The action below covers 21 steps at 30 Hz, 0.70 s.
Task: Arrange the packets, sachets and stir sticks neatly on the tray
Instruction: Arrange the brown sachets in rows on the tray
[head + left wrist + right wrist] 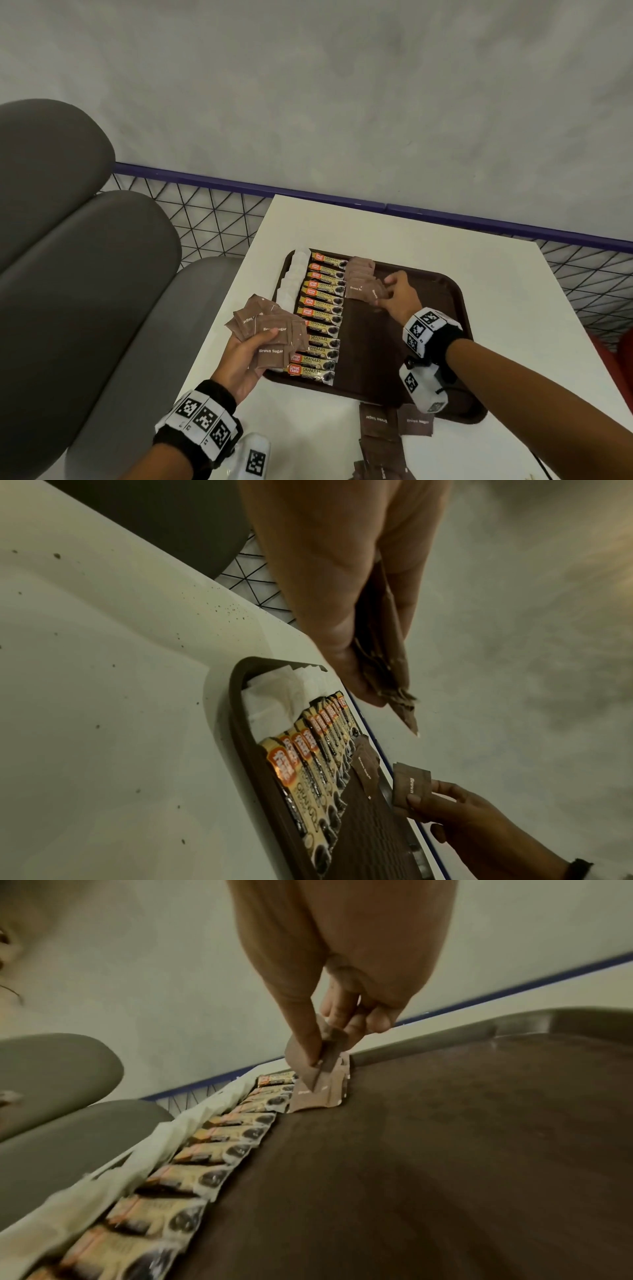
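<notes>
A brown tray (442, 291) lies on the white table. Along its left side run white sachets (291, 281), then a column of coffee granule sticks (320, 315). Beside them lies a short overlapping row of brown sugar packets (359, 274). My right hand (397, 294) pinches one brown sugar packet (325, 1047) at the near end of that row, just above the tray. My left hand (246, 353) hovers over the tray's left edge and grips a fanned bunch of brown sugar packets (270, 329), seen edge-on in the left wrist view as a thin bunch of packets (390, 669).
More loose brown sugar packets (394, 431) lie on the table before the tray's near edge. The right part of the tray floor (462, 1150) is bare. Grey seat cushions (85, 274) stand to the left, a wire-mesh rail (212, 212) behind.
</notes>
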Each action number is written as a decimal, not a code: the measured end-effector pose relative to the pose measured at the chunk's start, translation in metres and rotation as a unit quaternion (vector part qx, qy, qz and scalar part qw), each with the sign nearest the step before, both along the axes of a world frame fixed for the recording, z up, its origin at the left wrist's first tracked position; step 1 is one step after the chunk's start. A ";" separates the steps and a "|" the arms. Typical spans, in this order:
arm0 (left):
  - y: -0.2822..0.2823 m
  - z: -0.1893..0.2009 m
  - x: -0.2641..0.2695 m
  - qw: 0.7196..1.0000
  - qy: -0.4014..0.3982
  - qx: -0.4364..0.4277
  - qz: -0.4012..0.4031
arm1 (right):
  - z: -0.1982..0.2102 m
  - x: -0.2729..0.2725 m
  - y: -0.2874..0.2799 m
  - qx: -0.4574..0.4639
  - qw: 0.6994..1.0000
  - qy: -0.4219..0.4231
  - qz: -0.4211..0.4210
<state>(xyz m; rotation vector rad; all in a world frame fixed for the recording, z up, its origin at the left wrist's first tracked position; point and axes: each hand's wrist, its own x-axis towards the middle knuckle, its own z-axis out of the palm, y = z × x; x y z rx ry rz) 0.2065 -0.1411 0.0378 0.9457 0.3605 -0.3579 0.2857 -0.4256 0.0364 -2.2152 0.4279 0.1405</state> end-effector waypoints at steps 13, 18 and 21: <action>0.004 -0.006 0.004 1.000 0.005 -0.014 0.012 | -0.025 0.043 0.013 -0.150 0.984 0.032 0.093; 0.006 -0.008 0.005 1.000 0.007 -0.019 0.010 | -0.037 0.049 0.019 -0.155 0.982 0.008 0.105; 0.007 -0.010 0.007 0.999 0.022 -0.028 0.013 | -0.042 0.051 0.019 -0.169 0.978 -0.004 0.118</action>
